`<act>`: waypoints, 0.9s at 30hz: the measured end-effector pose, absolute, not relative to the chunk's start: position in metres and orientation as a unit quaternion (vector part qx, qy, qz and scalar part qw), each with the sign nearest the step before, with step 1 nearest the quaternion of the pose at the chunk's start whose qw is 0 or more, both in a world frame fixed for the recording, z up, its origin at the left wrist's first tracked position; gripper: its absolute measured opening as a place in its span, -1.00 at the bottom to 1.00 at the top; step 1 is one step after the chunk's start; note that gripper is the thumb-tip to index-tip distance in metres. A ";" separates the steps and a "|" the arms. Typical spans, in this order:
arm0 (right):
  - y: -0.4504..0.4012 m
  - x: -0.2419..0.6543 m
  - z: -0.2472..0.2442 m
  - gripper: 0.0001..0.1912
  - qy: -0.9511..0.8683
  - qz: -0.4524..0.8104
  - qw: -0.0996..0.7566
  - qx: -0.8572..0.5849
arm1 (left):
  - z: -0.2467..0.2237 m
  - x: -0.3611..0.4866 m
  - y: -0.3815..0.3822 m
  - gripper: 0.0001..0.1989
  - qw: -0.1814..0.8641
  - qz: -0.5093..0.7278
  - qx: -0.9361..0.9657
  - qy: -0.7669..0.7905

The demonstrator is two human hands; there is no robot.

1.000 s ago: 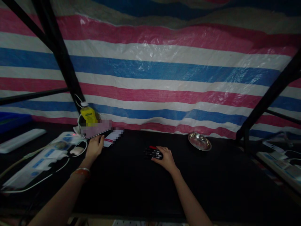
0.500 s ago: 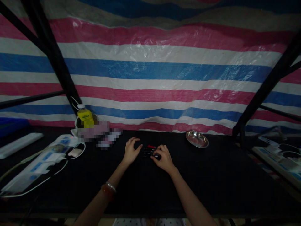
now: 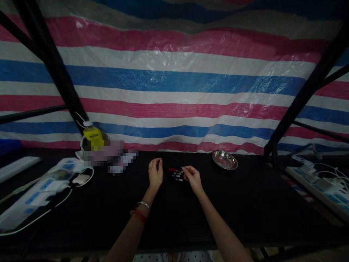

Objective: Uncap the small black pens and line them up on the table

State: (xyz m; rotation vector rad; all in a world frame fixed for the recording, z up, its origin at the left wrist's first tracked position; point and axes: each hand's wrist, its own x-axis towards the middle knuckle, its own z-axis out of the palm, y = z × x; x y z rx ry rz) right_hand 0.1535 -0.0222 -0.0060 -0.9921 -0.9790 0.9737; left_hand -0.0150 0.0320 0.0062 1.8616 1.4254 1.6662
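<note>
Several dark pens [image 3: 177,175] with white lettering lie side by side on the black table, and a red pen [image 3: 172,169] is at the far side of the group. My right hand [image 3: 192,178] is at their right ends, thumb and fingertips pinched together beside the red pen. Whatever is between those fingertips is too small and dark to make out. My left hand [image 3: 155,175] stands on edge just left of the pens, fingers raised and slightly bent, a narrow gap at the thumb, holding nothing visible.
A shiny metal dish [image 3: 225,160] sits at the back right. To the left are a yellow bottle [image 3: 94,136], blurred-out items and a white power strip [image 3: 40,193] with cables. Another strip with plugs [image 3: 321,183] lies far right. Striped sheeting [image 3: 174,80] hangs behind, between black posts.
My right hand has drawn back to the right ends of the pens, uncovering more of them. My left hand has turned more upright, its fingers closer together. The view has shifted slightly.
</note>
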 end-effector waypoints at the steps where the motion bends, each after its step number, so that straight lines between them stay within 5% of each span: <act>1: -0.020 0.157 -0.006 -0.70 -0.371 0.489 0.678 -0.404 | 0.009 -0.013 0.026 -0.74 0.121 0.569 0.660 0.476; 7: -0.021 0.176 0.002 -0.75 -0.175 0.666 0.680 -0.253 | 0.021 -0.005 0.005 -0.65 0.053 0.517 0.746 0.418; 16: -0.029 0.169 0.005 -0.73 -0.261 0.690 0.592 -0.323 | 0.041 0.005 -0.023 -0.43 -0.097 0.407 0.846 0.329; 27: -0.033 0.175 0.012 -0.70 -0.336 0.689 0.522 -0.374 | 0.035 0.009 -0.015 -0.68 0.032 0.274 0.905 0.325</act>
